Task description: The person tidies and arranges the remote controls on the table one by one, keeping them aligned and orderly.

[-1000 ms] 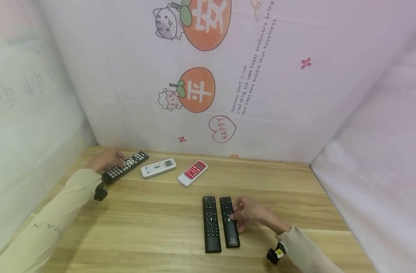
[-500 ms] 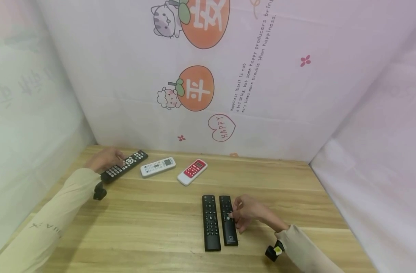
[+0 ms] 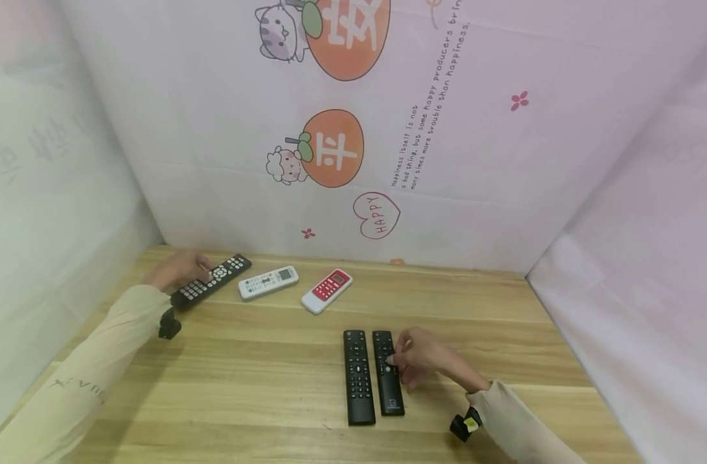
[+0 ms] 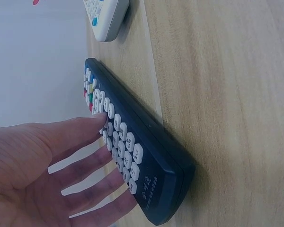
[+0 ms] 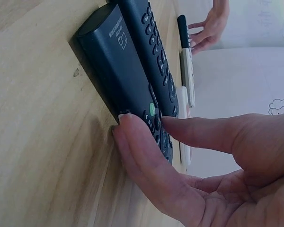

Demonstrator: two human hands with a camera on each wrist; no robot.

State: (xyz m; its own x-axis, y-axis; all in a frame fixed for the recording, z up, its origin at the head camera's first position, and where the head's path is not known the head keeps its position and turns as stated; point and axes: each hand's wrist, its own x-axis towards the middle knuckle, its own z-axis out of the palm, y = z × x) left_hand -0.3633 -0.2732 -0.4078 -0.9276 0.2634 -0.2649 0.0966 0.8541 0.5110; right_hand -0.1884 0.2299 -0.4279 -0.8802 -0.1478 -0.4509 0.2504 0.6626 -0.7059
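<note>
My left hand (image 3: 182,270) is at a black remote control with white buttons (image 4: 137,146), at the table's back left. The thumb rests on its buttons and the fingers lie along its far side. At the front right, my right hand (image 3: 425,357) pinches a plain black remote control (image 3: 391,386), thumb on the button face and fingertips at the right edge. That remote lies on the table beside a longer black remote control (image 3: 359,386), with a narrow gap between them, both pointing away from me.
Between the hands, near the back wall, lie a white remote control (image 3: 269,282) and a white remote control with a red face (image 3: 327,291). The wooden table (image 3: 260,380) is bounded by white printed cloth (image 3: 463,225) at the back and on both sides.
My right hand has nudged its black remote slightly left and away, so it lies a little straighter beside the longer one. My left hand has stayed in place.
</note>
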